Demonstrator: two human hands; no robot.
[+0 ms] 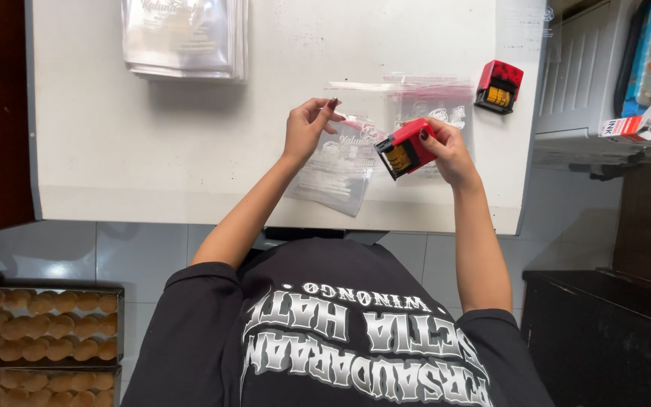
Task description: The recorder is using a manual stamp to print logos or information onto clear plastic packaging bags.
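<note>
Left hand (pixel 307 128) pinches the top edge of a clear plastic bag (pixel 338 169) between fingertips, bag hanging over the near edge of the white table (pixel 152 151). Right hand (pixel 446 151) grips a red stamper (pixel 404 147), at 3 o'clock of the bag, touching its upper corner, yellow bands facing the person. Second red stamper (pixel 499 86) sits on the table at 1 o'clock, well apart. More clear bags (pixel 427 102) lie flat at 12 o'clock of the right hand. Stack of bags (pixel 184 36) at 11 o'clock, far edge. Trays of round baked goods (pixel 39 339) at 8 o'clock, on the floor side.
</note>
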